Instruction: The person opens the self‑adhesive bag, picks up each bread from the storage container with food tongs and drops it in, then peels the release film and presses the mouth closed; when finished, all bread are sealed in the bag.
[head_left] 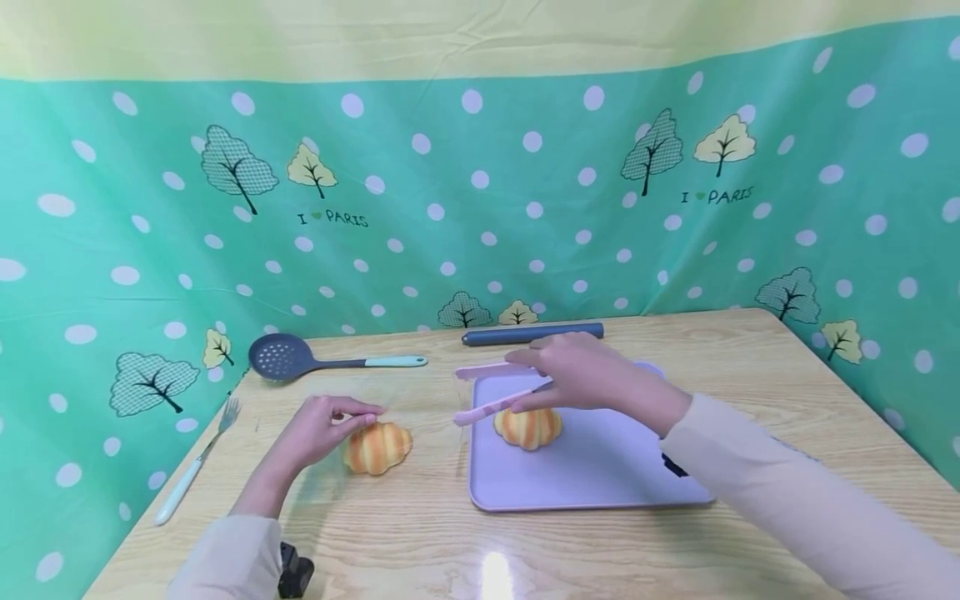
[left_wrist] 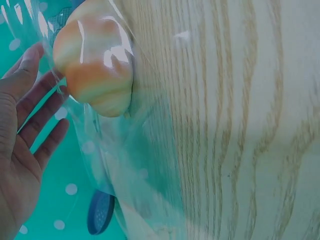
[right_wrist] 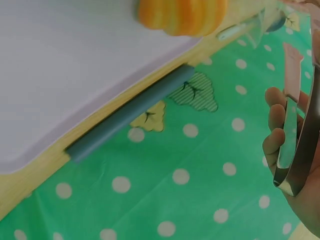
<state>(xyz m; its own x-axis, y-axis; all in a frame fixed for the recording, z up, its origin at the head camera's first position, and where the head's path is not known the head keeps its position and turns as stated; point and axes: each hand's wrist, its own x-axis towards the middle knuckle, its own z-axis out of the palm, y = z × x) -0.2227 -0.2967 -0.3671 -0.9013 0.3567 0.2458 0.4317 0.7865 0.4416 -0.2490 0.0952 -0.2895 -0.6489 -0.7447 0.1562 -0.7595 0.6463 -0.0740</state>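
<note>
Bagged croissant: a toy-like striped croissant (head_left: pixel 377 450) on the left part of the worktop (head_left: pixel 405 533), inside a clear bag (left_wrist: pixel 145 165) whose film shines over it.
Left hand: this hand (head_left: pixel 322 429) pinches the bag's edge between thumb and forefinger, right beside the croissant; the other fingers spread loosely along the plastic.
Right hand: this hand (head_left: pixel 577 375) is wrapped round pink-tipped tongs (head_left: pixel 495 407), fingers curled about the metal, above the tray.
Tongs: arms spread apart, tips pointing left past the tray's edge; whether they touch the bag's film I can't tell.
Second croissant: another one (head_left: pixel 528 429) sits unwrapped at the left of the lilac tray (head_left: pixel 592 475), below the tongs.
Back of the worktop: a dark blue rod (head_left: pixel 532 335) behind the tray, and a slotted skimmer (head_left: pixel 279 357) with a mint handle farther left.
Left edge: a fork (head_left: pixel 198 462), tines toward the back.
Backdrop: green dotted cloth (head_left: pixel 450 167) printed with trees.
</note>
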